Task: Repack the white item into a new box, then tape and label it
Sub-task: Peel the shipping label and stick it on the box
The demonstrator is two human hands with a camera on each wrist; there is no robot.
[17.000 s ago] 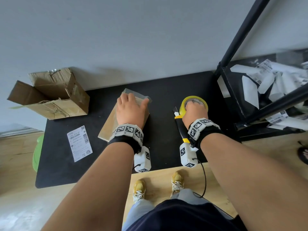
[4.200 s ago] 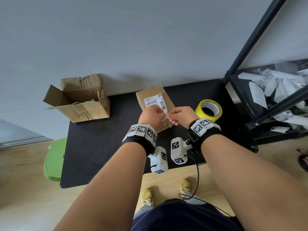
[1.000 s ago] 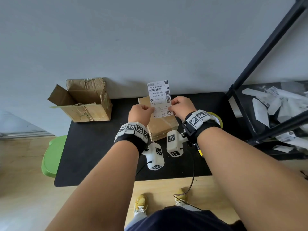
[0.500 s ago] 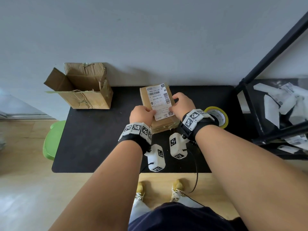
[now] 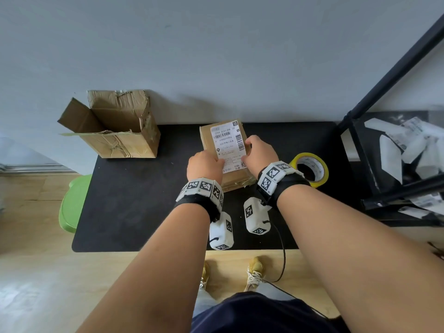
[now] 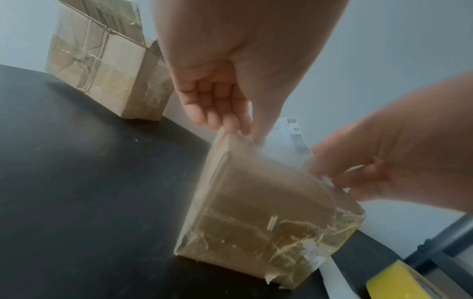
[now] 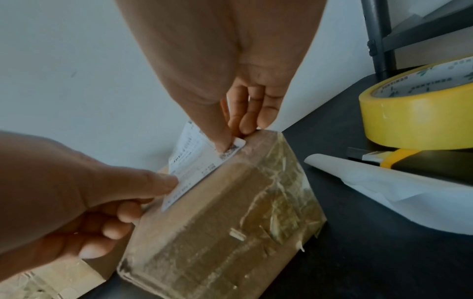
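A brown box (image 5: pixel 222 181), wrapped in clear tape, lies on the black table (image 5: pixel 144 200). A white shipping label (image 5: pixel 228 145) sits over its top face. My left hand (image 5: pixel 211 162) pinches the label's near left edge, thumb on top (image 7: pixel 163 180), fingers curled beside the box. My right hand (image 5: pixel 248 150) pinches the near right corner, thumb pressing it against the box top (image 7: pixel 227 143). In the right wrist view the label (image 7: pixel 194 165) rises away from the box (image 7: pixel 230 222) at its far end. The white item is hidden.
An old open carton (image 5: pixel 113 126) stands at the table's back left. A yellow tape roll (image 5: pixel 310 169), a yellow-black knife (image 7: pixel 399 159) and white backing paper (image 7: pixel 384 186) lie right of the box. A black rack (image 5: pixel 396 152) with papers stands at right, a green stool (image 5: pixel 74 203) at left.
Both hands have brought the label down from upright in the air onto the top of the box. The box has stayed in place.
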